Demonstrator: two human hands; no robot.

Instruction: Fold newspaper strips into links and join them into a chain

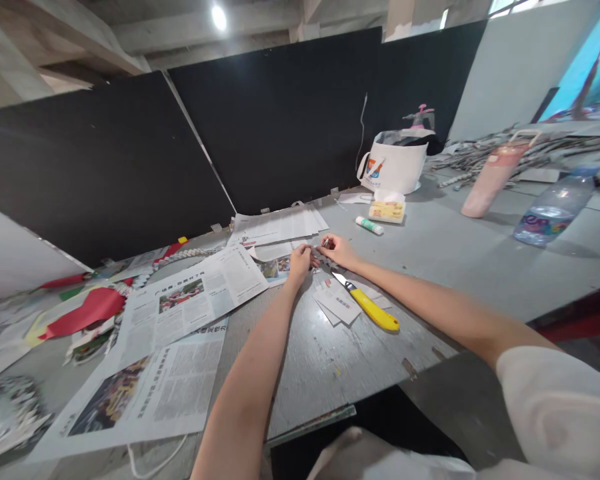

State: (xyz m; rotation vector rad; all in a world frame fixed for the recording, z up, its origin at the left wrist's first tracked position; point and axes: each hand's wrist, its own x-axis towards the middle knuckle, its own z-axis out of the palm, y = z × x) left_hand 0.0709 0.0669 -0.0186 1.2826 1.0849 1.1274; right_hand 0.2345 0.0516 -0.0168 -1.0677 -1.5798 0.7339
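Observation:
My left hand (301,264) and my right hand (339,252) meet over the middle of the grey table, fingers closed in a pinch. Between them runs a short grey strip (323,261) that looks like braided paper, gripped at either end. A small shiny bit shows at my right fingertips, too small to name. Just below the strip lies a yellow-handled knife (375,310), its blade pointing toward my hands. Small white paper pieces (338,301) are partly under the blade. Left of my left hand, newspaper sheets (195,290) spread over the table (300,373).
Beyond my right hand are a glue stick (369,225), a yellow tissue pack (387,211) and a white bag (395,163). A pink bottle (497,175) and a clear water bottle (555,207) stand at right. Red cloth-like material (90,312) lies left. Black panels (280,127) edge the table.

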